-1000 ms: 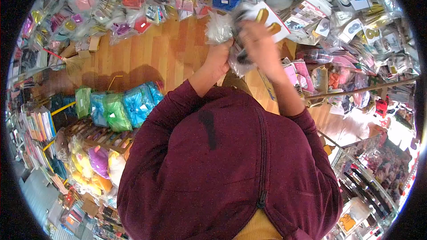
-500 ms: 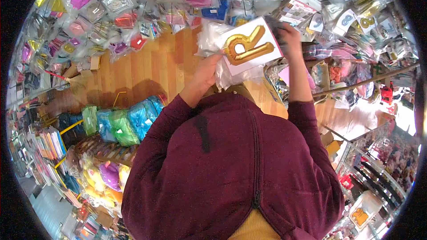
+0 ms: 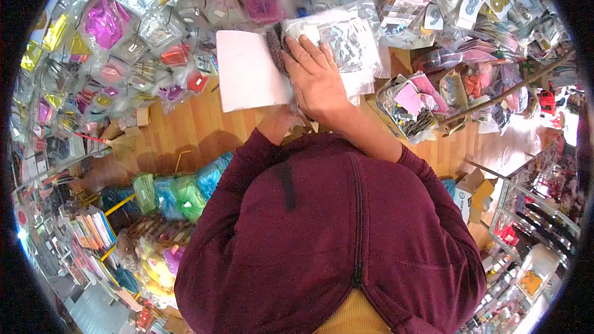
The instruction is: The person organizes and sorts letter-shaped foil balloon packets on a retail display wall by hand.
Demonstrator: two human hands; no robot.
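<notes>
1. Right hand (image 3: pixel 317 80) lies flat, fingers spread, pressing on a clear plastic packet (image 3: pixel 346 40) held up in front of the chest.
2. Left hand (image 3: pixel 276 125) is mostly hidden under the white card (image 3: pixel 250 77); its grip can't be told (probably supporting from below).
3. Risk: the slick packet could slide off the card onto the wooden floor (image 3: pixel 185 130) if the card tilts.
</notes>
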